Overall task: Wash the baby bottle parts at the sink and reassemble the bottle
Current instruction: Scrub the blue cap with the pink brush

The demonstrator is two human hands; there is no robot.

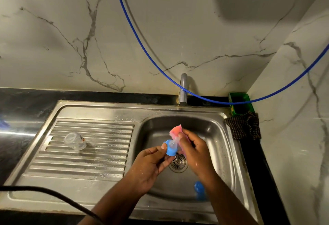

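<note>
Over the steel sink basin [210,135], my left hand [151,164] grips a blue bottle collar [170,150] with a clear teat [173,142] sticking out of it. My right hand [195,150] holds a pink sponge [176,130] and presses it against the teat's tip. The clear bottle body [75,141] lies on its side on the ribbed drainboard [85,164] to the left. A blue cap [199,189] lies in the basin bottom, partly hidden behind my right forearm.
The tap [183,89] stands behind the basin; no water stream is visible. A blue hose [142,41] hangs across the marble wall. A green box [239,105] and a dark cloth [243,126] sit at the right rim. The drain strainer [178,162] lies below my hands. A black cable [53,191] crosses the front left.
</note>
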